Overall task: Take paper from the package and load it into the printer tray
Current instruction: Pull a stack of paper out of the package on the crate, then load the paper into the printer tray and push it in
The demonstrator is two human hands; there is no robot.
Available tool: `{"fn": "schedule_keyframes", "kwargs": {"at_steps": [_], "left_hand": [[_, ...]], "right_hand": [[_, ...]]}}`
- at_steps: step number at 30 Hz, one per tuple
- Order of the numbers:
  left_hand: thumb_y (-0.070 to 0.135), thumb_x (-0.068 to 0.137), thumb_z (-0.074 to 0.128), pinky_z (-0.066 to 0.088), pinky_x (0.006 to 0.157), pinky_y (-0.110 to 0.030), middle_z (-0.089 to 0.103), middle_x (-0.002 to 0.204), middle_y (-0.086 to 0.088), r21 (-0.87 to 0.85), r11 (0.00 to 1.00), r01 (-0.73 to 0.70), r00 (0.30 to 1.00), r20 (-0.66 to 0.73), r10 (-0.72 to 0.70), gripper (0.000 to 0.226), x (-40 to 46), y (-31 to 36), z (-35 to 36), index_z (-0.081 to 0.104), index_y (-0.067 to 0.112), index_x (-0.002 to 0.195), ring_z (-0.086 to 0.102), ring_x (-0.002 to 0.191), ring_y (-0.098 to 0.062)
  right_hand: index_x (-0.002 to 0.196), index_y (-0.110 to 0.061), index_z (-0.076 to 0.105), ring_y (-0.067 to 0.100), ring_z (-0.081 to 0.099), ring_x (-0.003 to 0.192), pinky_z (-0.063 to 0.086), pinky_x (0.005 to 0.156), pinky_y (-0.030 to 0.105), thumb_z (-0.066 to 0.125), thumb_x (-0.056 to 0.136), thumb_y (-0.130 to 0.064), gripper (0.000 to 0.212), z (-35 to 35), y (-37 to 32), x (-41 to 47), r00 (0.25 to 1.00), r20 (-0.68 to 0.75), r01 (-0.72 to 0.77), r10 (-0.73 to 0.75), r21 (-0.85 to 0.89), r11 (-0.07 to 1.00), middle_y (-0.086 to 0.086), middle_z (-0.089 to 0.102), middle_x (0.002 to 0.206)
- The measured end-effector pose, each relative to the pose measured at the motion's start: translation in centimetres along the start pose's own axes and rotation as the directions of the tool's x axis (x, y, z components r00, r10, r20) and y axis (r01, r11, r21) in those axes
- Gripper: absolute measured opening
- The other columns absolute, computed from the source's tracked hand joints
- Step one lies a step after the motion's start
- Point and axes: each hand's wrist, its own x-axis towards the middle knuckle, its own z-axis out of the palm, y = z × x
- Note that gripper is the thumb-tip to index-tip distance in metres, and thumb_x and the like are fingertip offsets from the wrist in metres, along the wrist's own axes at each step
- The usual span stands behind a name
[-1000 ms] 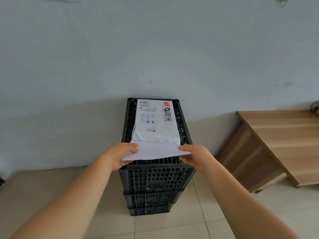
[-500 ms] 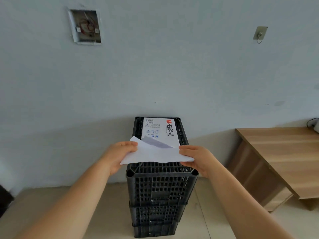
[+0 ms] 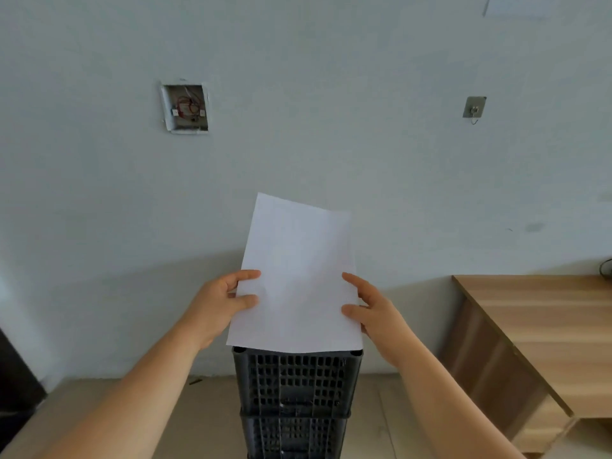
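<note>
I hold white paper point(image 3: 298, 276) raised and tilted up in front of me, above a stack of black plastic crates point(image 3: 294, 382). My left hand point(image 3: 225, 299) pinches the paper's left edge, thumb on top. On the right edge, my right hand point(image 3: 371, 306) grips it the same way. The raised paper hides the crate top and the paper package that lay there. No printer is in view.
A wooden desk point(image 3: 543, 329) stands to the right of the crates, close to my right arm. The pale wall behind carries an open electrical box point(image 3: 185, 107) and a metal hook plate point(image 3: 474, 107). Tiled floor lies around the crates.
Both hands have lifted the paper out of the package and tilted it upright, so it now covers the package. The view has risen, showing more wall.
</note>
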Motion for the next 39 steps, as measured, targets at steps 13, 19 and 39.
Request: {"fn": "schedule_keyframes", "kwargs": {"at_steps": [13,19,39], "left_hand": [[0.000,0.085,0.067,0.051,0.061,-0.010,0.068,0.108,0.005,0.039,0.997,-0.074,0.997,0.022,0.073,0.041,2.1,-0.3,7.2,0.067,0.033,0.108,0.068,0.084,-0.005],[0.001,0.085,0.066,0.054,0.064,-0.020,0.067,0.109,0.007,-0.025,0.996,-0.086,0.989,0.120,0.088,0.040,7.1,0.5,11.5,0.067,0.035,0.107,0.068,0.084,-0.011],[0.004,0.084,0.068,0.048,0.058,-0.004,0.061,0.107,0.012,-0.078,0.990,-0.119,0.924,0.356,0.140,0.041,8.4,4.6,35.6,0.064,0.024,0.120,0.060,0.088,0.002]], "right_hand": [[0.109,-0.031,0.068,0.023,0.066,0.102,0.054,0.089,0.036,0.056,0.086,0.009,0.048,-6.0,0.7,-0.2,0.975,-0.206,-0.039,0.081,0.200,0.979,0.001,0.067,0.117],[0.121,-0.028,0.065,0.024,0.071,0.094,0.058,0.082,0.034,0.068,0.086,-0.003,0.042,-9.1,-1.0,0.7,0.935,-0.354,0.040,0.019,0.159,0.987,0.002,0.072,0.107],[0.117,-0.033,0.065,0.024,0.069,0.091,0.057,0.085,0.038,0.063,0.087,0.003,0.046,-30.1,-1.9,-6.6,0.748,-0.661,0.140,-0.061,0.067,0.988,-0.002,0.068,0.109]]}}
